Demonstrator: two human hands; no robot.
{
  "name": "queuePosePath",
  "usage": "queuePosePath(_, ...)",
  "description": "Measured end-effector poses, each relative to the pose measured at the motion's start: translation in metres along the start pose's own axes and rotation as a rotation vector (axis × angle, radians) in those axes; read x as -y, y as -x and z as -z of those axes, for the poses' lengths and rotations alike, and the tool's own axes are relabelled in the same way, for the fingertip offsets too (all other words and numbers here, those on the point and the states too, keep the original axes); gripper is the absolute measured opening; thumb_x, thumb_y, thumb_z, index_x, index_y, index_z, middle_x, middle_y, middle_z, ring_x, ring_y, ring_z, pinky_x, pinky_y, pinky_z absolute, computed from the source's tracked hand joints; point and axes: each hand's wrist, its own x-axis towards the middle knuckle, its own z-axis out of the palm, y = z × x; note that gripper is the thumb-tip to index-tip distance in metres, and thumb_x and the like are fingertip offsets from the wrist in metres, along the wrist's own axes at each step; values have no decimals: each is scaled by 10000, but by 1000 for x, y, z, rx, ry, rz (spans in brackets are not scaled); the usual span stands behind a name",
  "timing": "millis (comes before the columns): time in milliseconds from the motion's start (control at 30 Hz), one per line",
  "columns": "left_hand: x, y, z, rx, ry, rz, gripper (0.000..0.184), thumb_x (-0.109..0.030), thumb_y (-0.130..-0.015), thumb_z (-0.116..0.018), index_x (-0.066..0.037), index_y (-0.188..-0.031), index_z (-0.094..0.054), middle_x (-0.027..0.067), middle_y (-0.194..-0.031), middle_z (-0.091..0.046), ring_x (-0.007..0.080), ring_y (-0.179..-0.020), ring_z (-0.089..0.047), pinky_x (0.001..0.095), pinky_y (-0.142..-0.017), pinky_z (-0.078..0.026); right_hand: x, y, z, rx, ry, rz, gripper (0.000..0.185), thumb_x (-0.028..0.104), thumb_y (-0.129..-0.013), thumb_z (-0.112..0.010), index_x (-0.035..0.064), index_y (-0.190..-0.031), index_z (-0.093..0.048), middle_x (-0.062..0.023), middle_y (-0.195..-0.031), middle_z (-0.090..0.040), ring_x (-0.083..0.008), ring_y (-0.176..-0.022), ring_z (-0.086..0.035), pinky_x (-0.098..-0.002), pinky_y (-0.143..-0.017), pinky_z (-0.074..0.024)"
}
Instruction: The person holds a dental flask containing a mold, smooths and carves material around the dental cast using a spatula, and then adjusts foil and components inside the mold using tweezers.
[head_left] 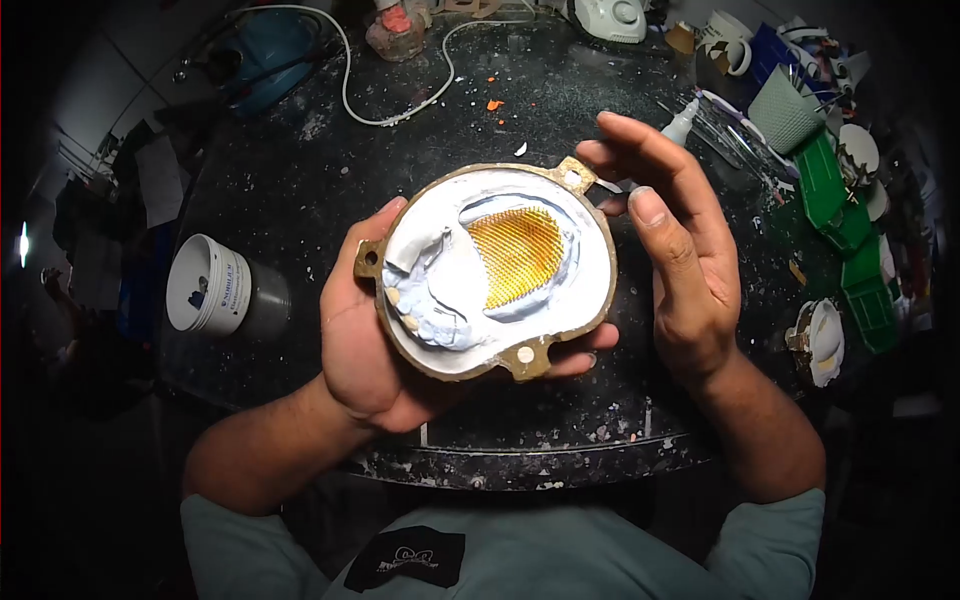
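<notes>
A black tabletop (540, 110), flecked with white and coloured residue, is spreading beneath everything. A person in a teal shirt (560, 550) is facing it from the near edge, both bare forearms reaching forward. Above the middle of the tabletop, a rounded brass-coloured dental flask half (590, 300), filled with white plaster and showing three lugs around its rim, is facing upward, tilted slightly. The left grip (360, 345) is holding it from the left and underneath, with fingertips emerging below its lower right edge. The right grip (690, 260) is hovering just right of the flask half, thumb and fingers spread wide and curving toward the upper right lug; whether a fingertip is touching it, I cannot tell. At the far right, a green plastic piece (822, 180) is lying beside a pale textured holder (787, 108). An open tub (238, 295) marked "Nobilium" is sitting at the left, dark bits showing inside. Within the plaster, a gold mesh patch (520, 255) is lining an oval hollow. A small plaster model (824, 342) is resting near the right edge. Beyond the right fingers, a white-tipped dropper bottle (681, 124) is lying, and one orange scrap (494, 105) is dotting the far tabletop.
</notes>
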Motion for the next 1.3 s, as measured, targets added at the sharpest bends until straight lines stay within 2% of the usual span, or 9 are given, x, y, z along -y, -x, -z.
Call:
queuePosePath(133, -12, 2, 14, 199, 255, 170, 889, -721, -963, -278, -103, -1596, -190, 447, -1501, -241, 728, -1234, -394, 727, -990, -456, -1, -3, 13, 116, 265, 278, 595, 340, -975, -553, -73, -1398, -479, -211, -1367, -532, -259, -1281, -521, -385, -1076, -414)
queuePosePath(333, -6, 3, 18, 44, 9, 20, 958, -807, -911, -327, -87, -1543, -338, 264, -1519, -408, 536, -1287, -506, 805, -854, -465, 0, -8, 13, 271, 450, 591, 757, 524, -850, -705, -76, -1291, -568, -233, -1259, -584, -330, -1225, -526, -427, -1008, -448)
queuePosePath(433, -6, 3, 11, -49, -76, -16, 1022, -839, -894, -302, -39, -1528, -341, 270, -1453, -490, 486, -1196, -603, 711, -733, -575, 3, -6, 9, 270, 483, 585, 789, 548, -803, -726, -78, -1263, -589, -220, -1236, -608, -337, -1221, -524, -436, -988, -457)
queuePosePath(667, -9, 4, 15, 69, -101, 86, 1046, -845, -897, -257, -2, -1508, -352, 290, -1370, -556, 444, -1027, -698, 591, -565, -630, 2, -4, 10, 306, 478, 578, 866, 619, -771, -730, -85, -1256, -592, -224, -1239, -601, -344, -1210, -522, -440, -991, -454)
queuePosePath(767, -9, 6, 13, -41, -77, 28, 970, -785, -949, -267, 37, -1417, -483, 261, -1336, -599, 367, -1114, -679, 497, -832, -620, -1, -4, 4, 269, 383, 592, 922, 698, -785, -682, -94, -1248, -590, -214, -1227, -607, -346, -1210, -521, -442, -999, -450)
queuePosePath(900, -5, 3, 5, -169, -14, -34, 970, -788, -946, -279, 5, -1492, -394, 310, -1437, -486, 486, -1244, -558, 596, -1002, -503, -4, -3, -2, 250, 292, 615, 1002, 796, -795, -594, -105, -1234, -593, -209, -1213, -619, -352, -1212, -521, -449, -1007, -444)
queuePosePath(967, -7, 0, 30, 129, 78, 2, 933, -751, -969, -291, 19, -1480, -421, 298, -1472, -474, 430, -1298, -551, 539, -1109, -441, -5, -3, -1, 287, 292, 630, 1027, 825, -797, -562, -107, -1229, -595, -214, -1202, -631, -360, -1222, -521, -453, -1008, -444)
queuePosePath(1133, -6, -3, 48, 346, 253, 108, 1009, -808, -926, -296, 32, -1470, -430, 318, -1455, -479, 469, -1283, -549, 583, -1085, -447, -8, -6, 5, 373, 264, 622, 1114, 901, -768, -508, -108, -1234, -584, -231, -1203, -632, -371, -1258, -517, -468, -1037, -433)
queuePosePath(1300, -6, 3, 34, 120, 18, 96, 946, -761, -967, -300, 49, -1422, -479, 258, -1411, -541, 326, -1280, -581, 478, -1108, -465, -16, 0, -6, 341, -166, 460, 1252, 915, -683, -574, -111, -1386, -422, -292, -1323, -541, -364, -1297, -517, -473, -1095, -418)
